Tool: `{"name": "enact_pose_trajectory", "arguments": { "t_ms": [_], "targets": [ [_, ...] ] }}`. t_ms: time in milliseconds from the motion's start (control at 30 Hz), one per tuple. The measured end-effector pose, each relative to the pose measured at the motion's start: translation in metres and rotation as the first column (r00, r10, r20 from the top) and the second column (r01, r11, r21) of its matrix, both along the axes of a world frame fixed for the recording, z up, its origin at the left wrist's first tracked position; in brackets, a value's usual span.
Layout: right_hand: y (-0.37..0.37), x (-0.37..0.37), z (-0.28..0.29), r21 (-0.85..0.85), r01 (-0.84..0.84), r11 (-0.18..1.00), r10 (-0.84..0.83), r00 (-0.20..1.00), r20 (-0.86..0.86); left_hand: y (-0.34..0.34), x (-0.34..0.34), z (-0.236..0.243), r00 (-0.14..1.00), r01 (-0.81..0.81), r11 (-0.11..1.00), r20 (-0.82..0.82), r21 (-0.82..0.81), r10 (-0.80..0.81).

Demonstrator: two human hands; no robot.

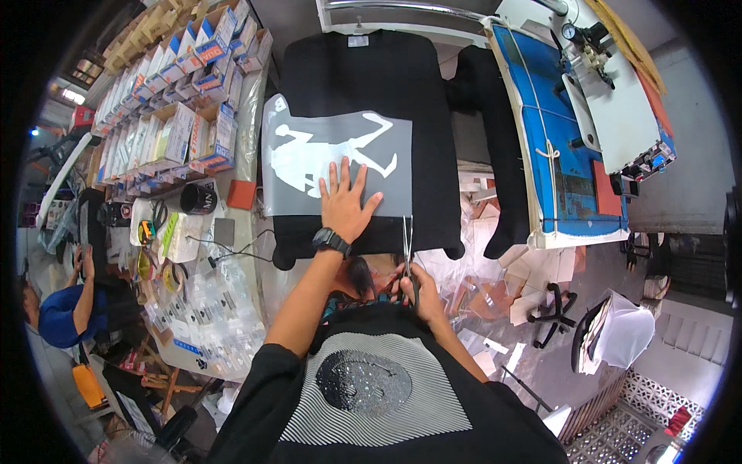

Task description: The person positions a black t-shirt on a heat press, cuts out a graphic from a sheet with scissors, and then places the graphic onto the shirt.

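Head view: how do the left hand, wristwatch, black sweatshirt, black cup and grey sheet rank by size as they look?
1. black sweatshirt
2. grey sheet
3. left hand
Unranked: wristwatch and black cup, both smaller, look too alike to separate.

Stacked cartons [179, 133], upper left: printed capitals on several end panels, white, blue and orange; larger letters legible, smaller lines not. Black cylindrical cup [198, 199] below them: pale capitals on its side, partly turned away. Black garment [355, 77]: small pale tag [358, 41] at neckline, marks too small to read. Round gauge [569, 31], upper right: dial markings too small to read.
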State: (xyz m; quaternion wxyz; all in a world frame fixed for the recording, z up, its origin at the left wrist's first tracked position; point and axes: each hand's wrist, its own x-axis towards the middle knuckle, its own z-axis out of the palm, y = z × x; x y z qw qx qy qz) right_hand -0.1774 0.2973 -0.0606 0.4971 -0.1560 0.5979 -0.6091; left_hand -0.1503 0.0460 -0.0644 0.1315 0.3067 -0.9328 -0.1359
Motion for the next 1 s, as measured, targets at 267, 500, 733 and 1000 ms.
{"name": "enact_pose_trajectory", "arguments": {
  "t_ms": [267,500,733,1000],
  "targets": [
    [-0.016,-0.012,-0.003,0.057,0.035,0.998,-0.027,0.991,-0.13,0.015,-0.006,-0.007,0.997,-0.05,0.998,-0.061,0.023,0.052],
    [0.006,-0.002,0.018,0.154,-0.015,0.988,0.025,0.998,-0.064,0.015,-0.004,-0.012,0.995,-0.062,0.998,-0.08,0.02,0.063],
    [-0.015,-0.006,-0.006,0.078,0.038,0.996,-0.03,0.994,-0.103,0.014,-0.007,-0.008,0.996,-0.051,0.998,-0.075,0.025,0.053],
    [-0.031,-0.014,0.003,0.117,0.118,0.986,-0.099,0.983,-0.152,0.013,-0.004,-0.013,0.996,-0.048,0.999,-0.069,0.006,0.048]
  ]
}}
